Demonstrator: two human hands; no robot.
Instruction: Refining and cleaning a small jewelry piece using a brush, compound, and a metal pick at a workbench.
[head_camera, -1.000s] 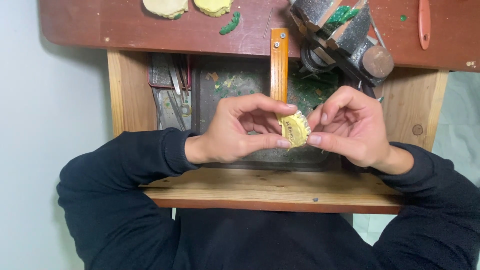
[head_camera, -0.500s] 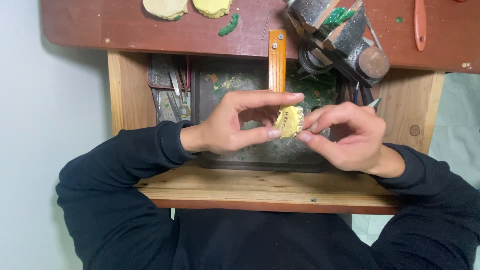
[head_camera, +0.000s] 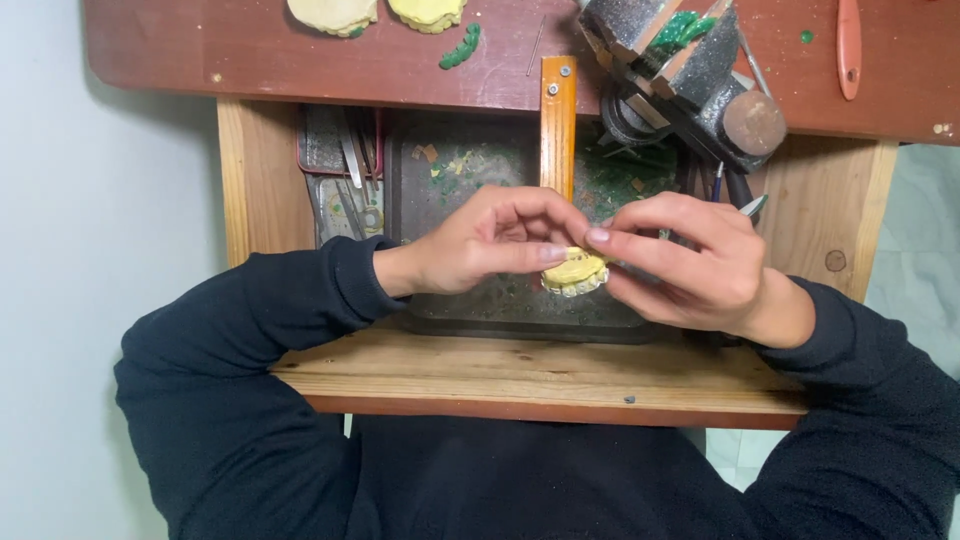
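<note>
Both grips pinch one yellow dental cast (head_camera: 575, 272) (teeth facing down): left hand (head_camera: 480, 250) and right hand (head_camera: 690, 265) meet above the dark tray (head_camera: 450, 180) on the wooden surface (head_camera: 520, 375).

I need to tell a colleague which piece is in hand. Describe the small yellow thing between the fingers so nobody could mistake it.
Start at the wooden bench with the dark tray sunk in it. Above the tray, the left hand and right hand meet, pinching a yellow cast. Unlike the two paler casts lying at the bench's far edge, this one is held up and shows a row of pale teeth along its lower rim.
</note>
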